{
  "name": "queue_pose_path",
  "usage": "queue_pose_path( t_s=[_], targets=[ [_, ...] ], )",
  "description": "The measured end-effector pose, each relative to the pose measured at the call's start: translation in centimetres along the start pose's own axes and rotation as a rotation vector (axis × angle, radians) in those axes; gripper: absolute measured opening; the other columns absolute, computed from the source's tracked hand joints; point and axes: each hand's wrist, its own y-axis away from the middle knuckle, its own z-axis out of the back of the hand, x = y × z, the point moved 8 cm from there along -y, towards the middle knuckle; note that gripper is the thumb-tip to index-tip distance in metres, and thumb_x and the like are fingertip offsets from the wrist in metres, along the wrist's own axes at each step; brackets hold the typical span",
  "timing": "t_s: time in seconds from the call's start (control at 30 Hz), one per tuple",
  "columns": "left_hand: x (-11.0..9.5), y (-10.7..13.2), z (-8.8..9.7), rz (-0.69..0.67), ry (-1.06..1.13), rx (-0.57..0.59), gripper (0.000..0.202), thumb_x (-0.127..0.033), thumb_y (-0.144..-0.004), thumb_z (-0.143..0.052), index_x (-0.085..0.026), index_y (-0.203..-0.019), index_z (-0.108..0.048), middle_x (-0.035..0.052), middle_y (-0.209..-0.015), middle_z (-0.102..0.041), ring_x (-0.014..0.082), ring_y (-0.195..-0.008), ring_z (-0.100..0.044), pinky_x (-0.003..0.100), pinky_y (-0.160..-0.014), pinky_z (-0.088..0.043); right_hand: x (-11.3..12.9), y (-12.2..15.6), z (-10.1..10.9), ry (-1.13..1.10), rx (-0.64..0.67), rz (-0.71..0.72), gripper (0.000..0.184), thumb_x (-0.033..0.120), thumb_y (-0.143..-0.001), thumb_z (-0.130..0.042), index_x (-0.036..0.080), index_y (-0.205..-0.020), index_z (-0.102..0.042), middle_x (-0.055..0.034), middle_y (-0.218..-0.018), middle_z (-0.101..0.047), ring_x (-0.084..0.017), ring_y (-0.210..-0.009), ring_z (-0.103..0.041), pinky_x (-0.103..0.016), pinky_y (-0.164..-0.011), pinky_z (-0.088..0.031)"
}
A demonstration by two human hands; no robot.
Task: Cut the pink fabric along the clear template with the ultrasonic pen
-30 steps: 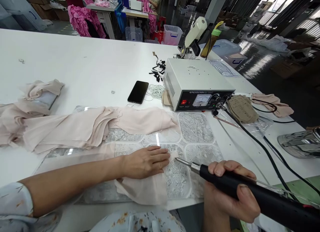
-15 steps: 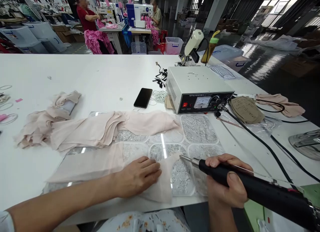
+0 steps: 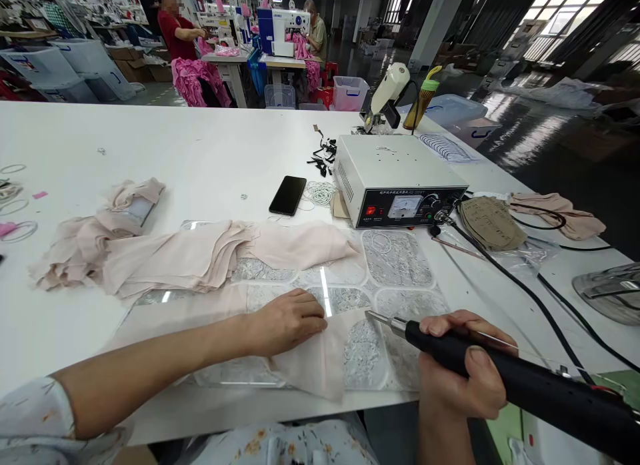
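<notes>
My left hand [image 3: 287,320] lies flat, fingers together, pressing a pale pink fabric piece [image 3: 315,361] onto a scratched glass plate [image 3: 395,258] at the table's near edge. My right hand [image 3: 457,371] is wrapped round a black handheld cutting tool [image 3: 520,385]. Its metal tip [image 3: 376,317] sits just right of the fabric's edge, close to my left fingertips. A cable runs from the tool up to a white control box [image 3: 397,178] with a dial and knobs.
A pile of pink fabric pieces [image 3: 165,255] lies left of the plate. A black phone [image 3: 287,195], white elastic rings [image 3: 320,193] and black scraps [image 3: 323,151] sit near the box. Brown paper patterns [image 3: 493,221] lie right. People work at sewing machines behind.
My left hand has drawn the fabric piece slightly left and nearer across the plate. The tool tip stays beside the fabric's edge. The camera has tilted up.
</notes>
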Motion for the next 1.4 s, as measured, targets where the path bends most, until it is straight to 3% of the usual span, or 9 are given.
queue_pose_path(
  t_s=[0.2,0.43,0.57,0.67,0.8,0.97,1.17,1.27,1.4],
  targets=[
    [0.7,-1.2,-0.7,-0.023,0.009,0.068,0.027,-0.013,-0.098,-0.045,-0.013,-0.082,-0.066,0.0065,-0.088,-0.066,0.015,-0.078,-0.059,0.029,-0.078,-0.047,-0.3,-0.2,0.5,0.022,-0.045,-0.012,0.02,0.023,-0.058,-0.046,0.019,-0.074,-0.057,0.0004,-0.068,-0.056,-0.013,-0.047,-0.05,-0.031,-0.043,-0.043],
    [1.8,-3.0,-0.2,-0.065,-0.012,0.125,0.015,-0.023,-0.089,-0.066,-0.015,-0.078,-0.062,0.0032,-0.083,-0.063,0.0147,-0.074,-0.057,0.027,-0.074,-0.045,-0.9,-0.3,1.3,0.021,-0.08,-0.079,0.02,0.024,-0.056,-0.045,0.02,-0.074,-0.054,0.001,-0.069,-0.054,-0.012,-0.048,-0.048,-0.03,-0.045,-0.042],
    [-0.5,-1.9,-0.3,0.01,-0.1,0.087,0.025,-0.029,-0.094,-0.059,-0.016,-0.073,-0.055,0.0016,-0.073,-0.057,0.0143,-0.062,-0.05,0.028,-0.06,-0.04,-0.7,-0.4,1.4,0.029,-0.076,-0.073,0.019,0.025,-0.057,-0.046,0.02,-0.075,-0.052,0.0017,-0.07,-0.051,-0.011,-0.049,-0.047,-0.029,-0.045,-0.042],
    [-2.6,0.1,-0.6,0.115,-0.13,0.054,0.017,-0.025,-0.098,-0.05,-0.015,-0.085,-0.055,0.0023,-0.075,-0.057,0.0153,-0.062,-0.05,0.029,-0.058,-0.04,-0.6,-0.6,1.4,0.037,-0.061,-0.057,0.018,0.026,-0.058,-0.047,0.02,-0.075,-0.051,0.0013,-0.071,-0.051,-0.011,-0.048,-0.048,-0.029,-0.044,-0.042],
    [-3.1,1.5,-0.7,0.141,-0.26,0.087,0.021,-0.01,-0.093,-0.047,-0.009,-0.113,-0.052,0.0063,-0.086,-0.059,0.0189,-0.072,-0.054,0.031,-0.064,-0.043,-0.1,-0.7,1.1,0.049,-0.034,-0.031,0.019,0.024,-0.058,-0.047,0.019,-0.075,-0.054,0.0013,-0.069,-0.053,-0.012,-0.048,-0.049,-0.028,-0.042,-0.041],
    [-0.4,0.9,-0.1,-0.003,-0.323,0.222,0.034,-0.002,-0.087,-0.051,-0.012,-0.12,-0.051,0.0085,-0.101,-0.061,0.02,-0.086,-0.056,0.033,-0.078,-0.046,1.3,0.0,0.9,0.076,-0.013,0.027,0.021,0.02,-0.058,-0.048,0.019,-0.078,-0.056,0.0,-0.07,-0.055,-0.013,-0.05,-0.05,-0.03,-0.044,-0.043],
    [-0.5,0.6,0.2,0.112,-0.249,0.096,0.025,-0.01,-0.094,-0.048,-0.01,-0.117,-0.055,0.0095,-0.096,-0.063,0.02,-0.08,-0.06,0.032,-0.07,-0.051,2.8,0.7,0.9,0.099,0.009,0.091,0.021,0.019,-0.058,-0.051,0.019,-0.078,-0.057,-0.001,-0.069,-0.054,-0.017,-0.057,-0.053,-0.031,-0.046,-0.043],
    [-0.9,0.7,-0.3,0.106,-0.232,0.038,0.027,-0.02,-0.096,-0.05,-0.01,-0.12,-0.056,0.014,-0.112,-0.062,0.026,-0.102,-0.061,0.039,-0.084,-0.053,3.0,0.7,1.0,0.098,0.03,0.059,0.022,0.02,-0.059,-0.053,0.018,-0.081,-0.058,-0.0021,-0.072,-0.057,-0.017,-0.059,-0.054,-0.032,-0.049,-0.044],
    [0.2,1.1,-0.3,0.019,-0.227,0.103,0.03,-0.011,-0.095,-0.047,-0.016,-0.122,-0.059,0.0112,-0.124,-0.061,0.0252,-0.121,-0.055,0.045,-0.106,-0.042,3.0,0.8,1.4,0.081,0.091,-0.001,0.021,0.02,-0.065,-0.056,0.017,-0.086,-0.06,-0.0032,-0.074,-0.059,-0.017,-0.061,-0.056,-0.033,-0.052,-0.047]
  ],
)
